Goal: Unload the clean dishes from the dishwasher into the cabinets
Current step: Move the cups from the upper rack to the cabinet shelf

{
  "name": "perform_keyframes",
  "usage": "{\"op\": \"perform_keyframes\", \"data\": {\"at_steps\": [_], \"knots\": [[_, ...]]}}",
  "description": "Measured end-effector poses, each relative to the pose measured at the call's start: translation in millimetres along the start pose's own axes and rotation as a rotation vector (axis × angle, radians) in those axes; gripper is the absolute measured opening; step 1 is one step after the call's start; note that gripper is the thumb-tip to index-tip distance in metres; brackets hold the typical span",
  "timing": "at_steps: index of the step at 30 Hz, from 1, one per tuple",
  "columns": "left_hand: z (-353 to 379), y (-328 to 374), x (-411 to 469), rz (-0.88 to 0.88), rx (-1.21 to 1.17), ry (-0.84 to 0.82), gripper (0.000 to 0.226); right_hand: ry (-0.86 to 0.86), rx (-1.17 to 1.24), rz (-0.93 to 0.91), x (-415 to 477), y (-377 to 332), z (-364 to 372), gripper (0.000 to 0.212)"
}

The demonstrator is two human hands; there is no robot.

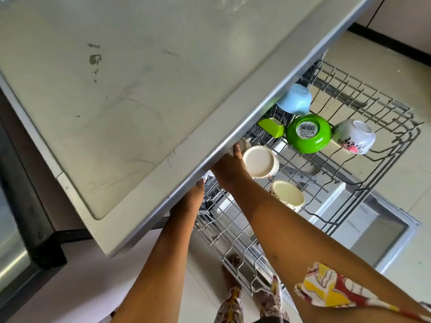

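The dishwasher's wire rack point(363, 106) is pulled out below the countertop edge. Upside down in it are a blue bowl point(295, 99), a green bowl point(307, 134) with a label on its base, a white flowered bowl point(354, 136), a small green container point(271, 127) and two cream cups point(260, 162) point(288, 195). My right hand point(229, 166) reaches into the rack beside the nearer cream cup, its fingers hidden under the counter edge. Only the wrist and heel of my left hand point(198, 186) show; the rest is under the counter.
A pale countertop point(116, 89) overhangs the rack and fills the upper left. The open dishwasher door point(377, 231) lies low at the right over a tiled floor point(396, 66). A dark appliance point(28, 206) stands at the left. My feet point(233, 262) are beside the rack.
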State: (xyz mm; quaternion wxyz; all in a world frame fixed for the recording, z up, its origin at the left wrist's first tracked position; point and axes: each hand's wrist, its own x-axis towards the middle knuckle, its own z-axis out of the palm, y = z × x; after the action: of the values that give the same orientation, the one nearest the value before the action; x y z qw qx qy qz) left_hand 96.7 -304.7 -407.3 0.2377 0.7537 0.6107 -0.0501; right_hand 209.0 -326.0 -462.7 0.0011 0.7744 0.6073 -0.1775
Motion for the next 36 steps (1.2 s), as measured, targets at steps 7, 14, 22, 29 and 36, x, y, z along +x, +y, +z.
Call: {"op": "perform_keyframes", "data": {"at_steps": [7, 14, 22, 29, 36], "knots": [[11.0, 7.9, -15.7, 0.262, 0.163, 0.013, 0.05, 0.149, -0.047, 0.135, -38.1, 27.8, -4.0, 0.076], [55.7, 18.4, -24.4, 0.344, 0.172, -0.058, 0.065, 0.044, 0.04, 0.195, -56.5, 66.9, -3.4, 0.084], [74.4, 16.8, -18.2, 0.402, 0.216, -0.066, 0.064, 0.071, 0.079, 0.232, -58.5, 61.2, -6.6, 0.075], [69.0, 11.3, -16.2, 0.358, 0.236, -0.169, 0.086, 0.132, 0.188, 0.286, -66.7, 61.5, -21.8, 0.072], [55.5, 33.5, -32.3, 0.343, 0.283, -0.139, 0.09, 0.346, 0.544, 0.582, -107.4, 77.8, -55.8, 0.08]]}}
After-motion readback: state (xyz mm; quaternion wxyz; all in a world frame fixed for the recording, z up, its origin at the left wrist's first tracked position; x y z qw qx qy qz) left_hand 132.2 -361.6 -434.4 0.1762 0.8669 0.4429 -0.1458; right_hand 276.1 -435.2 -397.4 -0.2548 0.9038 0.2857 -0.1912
